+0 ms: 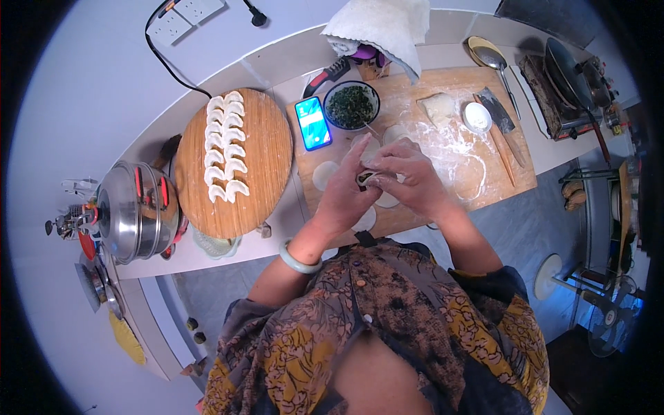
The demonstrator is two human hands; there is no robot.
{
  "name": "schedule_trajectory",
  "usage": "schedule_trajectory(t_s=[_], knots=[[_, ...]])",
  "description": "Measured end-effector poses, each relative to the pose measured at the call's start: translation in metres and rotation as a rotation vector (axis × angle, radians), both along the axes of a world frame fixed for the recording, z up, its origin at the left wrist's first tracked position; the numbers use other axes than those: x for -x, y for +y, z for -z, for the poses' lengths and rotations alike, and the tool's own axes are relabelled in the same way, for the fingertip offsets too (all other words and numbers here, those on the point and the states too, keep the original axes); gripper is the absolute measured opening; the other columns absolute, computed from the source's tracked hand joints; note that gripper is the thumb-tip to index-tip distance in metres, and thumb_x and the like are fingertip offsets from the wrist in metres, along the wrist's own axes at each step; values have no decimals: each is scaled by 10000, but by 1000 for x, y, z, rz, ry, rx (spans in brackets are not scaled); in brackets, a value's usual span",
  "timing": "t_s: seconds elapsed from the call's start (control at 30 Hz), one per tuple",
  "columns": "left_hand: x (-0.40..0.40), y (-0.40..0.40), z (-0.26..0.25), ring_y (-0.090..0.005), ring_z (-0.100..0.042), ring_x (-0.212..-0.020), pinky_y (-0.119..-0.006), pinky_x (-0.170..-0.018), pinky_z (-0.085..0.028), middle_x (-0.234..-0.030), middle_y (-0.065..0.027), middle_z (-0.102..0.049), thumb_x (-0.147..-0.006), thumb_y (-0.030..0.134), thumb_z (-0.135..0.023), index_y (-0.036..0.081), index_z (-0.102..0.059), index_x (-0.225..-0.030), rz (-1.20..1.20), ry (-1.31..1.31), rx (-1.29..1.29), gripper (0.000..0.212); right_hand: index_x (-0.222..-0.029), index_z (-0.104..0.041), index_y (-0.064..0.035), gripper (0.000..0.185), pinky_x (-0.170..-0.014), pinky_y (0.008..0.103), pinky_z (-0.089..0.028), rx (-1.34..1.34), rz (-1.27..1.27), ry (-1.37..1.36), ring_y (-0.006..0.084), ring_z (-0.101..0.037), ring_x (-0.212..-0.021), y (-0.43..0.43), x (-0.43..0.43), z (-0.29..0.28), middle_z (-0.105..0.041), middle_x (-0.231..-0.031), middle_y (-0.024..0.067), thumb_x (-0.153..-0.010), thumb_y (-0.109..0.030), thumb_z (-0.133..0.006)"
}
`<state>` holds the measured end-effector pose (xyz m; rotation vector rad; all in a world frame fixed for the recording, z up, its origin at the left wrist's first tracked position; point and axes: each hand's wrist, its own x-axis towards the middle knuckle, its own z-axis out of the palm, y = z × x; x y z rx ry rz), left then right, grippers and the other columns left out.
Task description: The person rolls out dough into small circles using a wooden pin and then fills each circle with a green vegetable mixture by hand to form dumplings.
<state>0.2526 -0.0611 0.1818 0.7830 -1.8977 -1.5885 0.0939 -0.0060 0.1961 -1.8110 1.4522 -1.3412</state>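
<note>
Between my two hands is a partly folded dumpling (365, 178), its dark green filling showing through the gap in the wrapper. My left hand (348, 179) cradles it from the left, and the fingers of my right hand (407, 174) pinch its edge. Round dough wrappers lie under and around my hands, among them one at the left (325, 175) and one near the front edge (364, 220). Just beyond my hands stands a bowl of chopped green filling (351, 105) with a thin utensil in it. All of this is over a floured wooden board (410, 83).
Two rows of finished dumplings (226, 137) lie on a round wooden board (259, 197). A lit phone (313, 123) is beside the filling bowl. Right of it are a dough lump (437, 109), a flour bowl (476, 118), a rolling pin (500, 153) and a gas stove (565, 98). A steamer pot (137, 218) stands left.
</note>
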Motion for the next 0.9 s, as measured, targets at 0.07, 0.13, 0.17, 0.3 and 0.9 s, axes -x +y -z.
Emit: schedule_trajectory(t_s=[0.07,0.13,0.17,0.3,0.9], knots=[[1,1,-7,-173,-613,-932,-276,-771,-490,-1068,-144,-625,-759,2,-627,26,-251,-1409,-20,-104,122,752,-909,-684,-54,196,-782,323,-418,32,-20,72,220,-548,-846,-1,2,1,-627,-893,66,-714,-61,-695],[3,1,-11,-171,-616,-917,-273,-757,-494,-1061,-135,-626,-766,18,-640,33,-252,-1410,-22,-107,117,752,-886,-688,-61,170,-760,322,-418,77,-5,120,228,-551,-821,-1,2,2,-630,-871,69,-715,-56,-690],[3,1,-12,-170,-620,-902,-270,-742,-497,-1053,-125,-627,-773,34,-653,40,-254,-1410,-24,-112,112,752,-886,-688,-61,170,-760,322,-418,78,-6,121,228,-551,-821,-1,2,2,-630,-871,69,-715,-56,-690],[3,-2,11,-143,-620,-820,-256,-694,-501,-1019,-89,-632,-799,78,-673,43,-302,-1390,-50,21,153,699,-859,-688,-61,145,-759,323,-439,86,32,10,225,-561,-814,-2,0,1,-631,-852,68,-715,-52,-686],[3,1,20,-90,-603,-691,-235,-618,-489,-829,-42,-633,-883,96,-550,5,-565,-1090,71,-25,-189,227,-897,-691,-54,171,-769,309,-436,44,-6,-30,203,-538,-853,-2,-1,17,-622,-878,56,-727,-35,-687]])
